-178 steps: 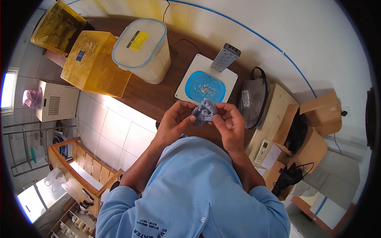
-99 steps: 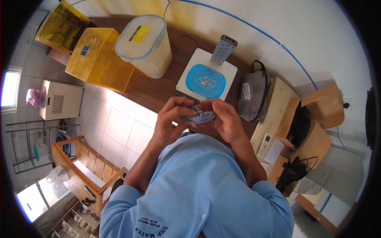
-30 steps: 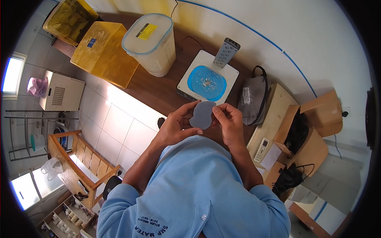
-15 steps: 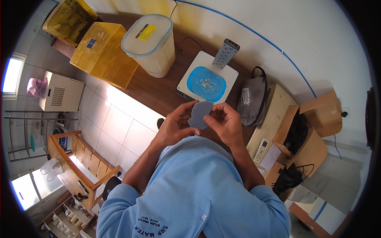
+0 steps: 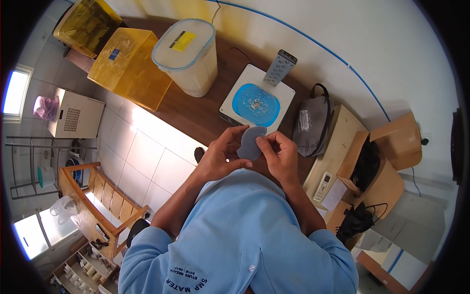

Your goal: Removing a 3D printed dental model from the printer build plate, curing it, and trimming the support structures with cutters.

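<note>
A flat grey piece with a rounded, notched outline (image 5: 250, 143) is held up in front of my blue shirt, near the table edge. My left hand (image 5: 219, 155) grips its left and lower edge, thumb below and fingers above. With thumb and forefinger, my right hand (image 5: 281, 158) pinches its right edge. Just beyond the hands sits a white square machine (image 5: 235, 98) with a round blue disc (image 5: 257, 115) strewn with pale crumbs. A grey panel with oval dimples (image 5: 280, 67) stands up at the machine's far corner.
On the brown table (image 5: 196, 115) stand a tall lidded container (image 5: 196, 68) and a yellow translucent box (image 5: 129, 68), left of the machine. A grey bag (image 5: 311, 122) lies to its right. Further right are a remote control (image 5: 322, 186) and an open cardboard box (image 5: 360, 154).
The grey piece has turned slightly and moved a little to the right. My right thumb has shifted up along its edge. Both hands still hold it.
</note>
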`<control>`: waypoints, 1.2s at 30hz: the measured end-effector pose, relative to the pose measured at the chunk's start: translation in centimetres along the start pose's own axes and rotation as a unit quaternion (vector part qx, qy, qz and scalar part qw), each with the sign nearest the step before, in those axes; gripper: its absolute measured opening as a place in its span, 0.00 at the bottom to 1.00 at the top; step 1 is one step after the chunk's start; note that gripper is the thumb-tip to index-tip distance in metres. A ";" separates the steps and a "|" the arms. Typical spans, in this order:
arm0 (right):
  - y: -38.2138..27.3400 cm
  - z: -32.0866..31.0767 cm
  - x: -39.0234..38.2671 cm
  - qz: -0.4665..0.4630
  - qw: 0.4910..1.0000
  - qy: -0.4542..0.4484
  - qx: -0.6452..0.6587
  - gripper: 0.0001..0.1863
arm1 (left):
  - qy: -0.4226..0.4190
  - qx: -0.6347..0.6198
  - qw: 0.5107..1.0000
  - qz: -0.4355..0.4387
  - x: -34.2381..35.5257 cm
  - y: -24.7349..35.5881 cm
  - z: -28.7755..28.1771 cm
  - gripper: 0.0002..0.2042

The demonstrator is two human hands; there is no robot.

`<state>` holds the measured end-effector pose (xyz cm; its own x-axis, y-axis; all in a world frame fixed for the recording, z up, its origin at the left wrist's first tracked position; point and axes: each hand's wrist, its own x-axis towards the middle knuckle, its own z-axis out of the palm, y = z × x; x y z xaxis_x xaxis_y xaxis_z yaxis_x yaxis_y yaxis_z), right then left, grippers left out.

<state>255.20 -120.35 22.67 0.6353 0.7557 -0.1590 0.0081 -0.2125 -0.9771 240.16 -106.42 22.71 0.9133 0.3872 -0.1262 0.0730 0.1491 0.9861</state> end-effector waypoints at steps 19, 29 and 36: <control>1.0 7.9 3.5 0.246 0.815 -0.161 0.500 0.23 | 0.134 0.274 0.931 0.201 -3.5 -0.3 -8.9 0.40; -3.1 18.0 7.1 0.222 0.869 -0.201 0.393 0.18 | 0.577 0.082 0.780 0.229 -6.3 1.1 -35.3 0.33; -6.0 25.2 10.4 0.138 0.884 -0.212 0.394 0.06 | 0.488 0.040 0.865 0.113 -1.3 1.5 -42.4 0.43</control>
<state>242.27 -95.65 23.31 0.1822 0.9418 -0.2823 -0.7484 -0.0534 -0.6610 222.05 -68.13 19.74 0.1379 0.9873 0.0794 0.0002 -0.0802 0.9968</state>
